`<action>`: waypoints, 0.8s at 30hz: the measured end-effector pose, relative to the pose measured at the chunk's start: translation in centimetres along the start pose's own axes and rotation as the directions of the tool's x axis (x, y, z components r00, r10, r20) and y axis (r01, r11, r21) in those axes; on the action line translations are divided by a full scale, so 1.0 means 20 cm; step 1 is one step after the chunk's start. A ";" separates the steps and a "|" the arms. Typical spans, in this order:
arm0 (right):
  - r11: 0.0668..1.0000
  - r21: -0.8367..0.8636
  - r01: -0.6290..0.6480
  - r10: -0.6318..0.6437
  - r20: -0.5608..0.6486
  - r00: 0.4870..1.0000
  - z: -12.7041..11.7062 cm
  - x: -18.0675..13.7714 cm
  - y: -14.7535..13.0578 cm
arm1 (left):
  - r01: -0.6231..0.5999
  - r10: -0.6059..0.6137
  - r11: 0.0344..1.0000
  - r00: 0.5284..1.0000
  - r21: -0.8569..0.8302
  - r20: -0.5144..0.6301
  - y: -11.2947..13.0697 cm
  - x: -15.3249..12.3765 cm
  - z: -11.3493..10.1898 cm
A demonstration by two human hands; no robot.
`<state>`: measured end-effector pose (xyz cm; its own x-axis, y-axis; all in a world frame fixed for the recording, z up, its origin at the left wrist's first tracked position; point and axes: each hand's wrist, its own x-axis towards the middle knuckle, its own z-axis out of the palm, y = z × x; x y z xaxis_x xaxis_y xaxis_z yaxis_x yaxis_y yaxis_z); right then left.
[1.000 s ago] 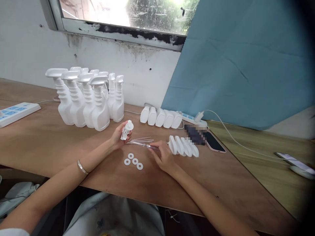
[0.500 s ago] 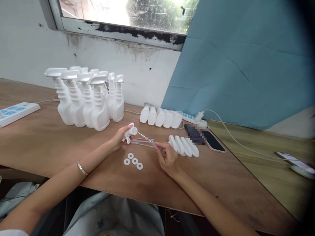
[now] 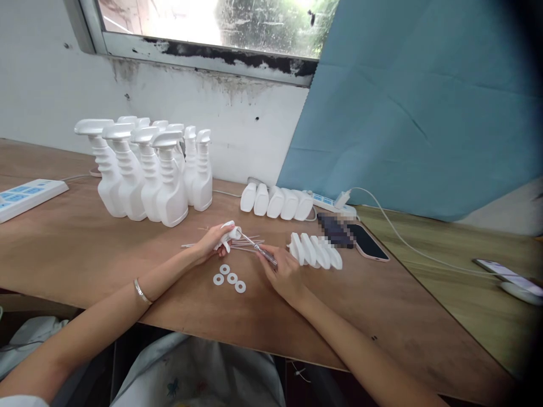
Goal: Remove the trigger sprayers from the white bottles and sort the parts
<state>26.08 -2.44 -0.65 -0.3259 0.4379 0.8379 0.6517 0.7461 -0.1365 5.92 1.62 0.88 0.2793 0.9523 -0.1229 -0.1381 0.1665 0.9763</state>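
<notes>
spray head (image 3: 231,233): smooth plastic | screwdriver (image 3: 258,247): shiny metal, clear plastic | blue curtain (image 3: 407,102): matt cloth

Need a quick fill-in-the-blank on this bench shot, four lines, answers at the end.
1. The left hand holds a spray head coloured ____.
2. The right hand grips a screwdriver by its ____.
3. The number of flat rings lying on the table near the hands is ____.
4. A bracelet circles the person's ____ wrist.

Missing words: white; handle; four; left.
</notes>
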 end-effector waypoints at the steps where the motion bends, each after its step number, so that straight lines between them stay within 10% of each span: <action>1: 1.000 0.003 -0.012 0.012 0.002 1.000 0.00 0.00 0.00 | -0.002 0.002 1.000 1.000 0.004 0.001 0.00 0.00 0.01; 16: 0.963 -0.162 0.215 -0.216 0.011 0.976 -0.02 0.01 -0.04 | 0.062 -0.065 0.981 0.998 0.181 0.009 0.01 -0.02 -0.02; 24: 0.917 0.180 -0.356 0.342 0.106 0.934 0.01 0.00 -0.01 | 0.111 -0.119 0.983 0.992 0.146 0.046 0.01 -0.01 -0.03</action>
<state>25.80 -2.55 -0.75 -0.1540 0.7168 0.6801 0.5905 0.6187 -0.5183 5.24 1.68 0.96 0.3372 0.9131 -0.2294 0.0336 0.2319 0.9722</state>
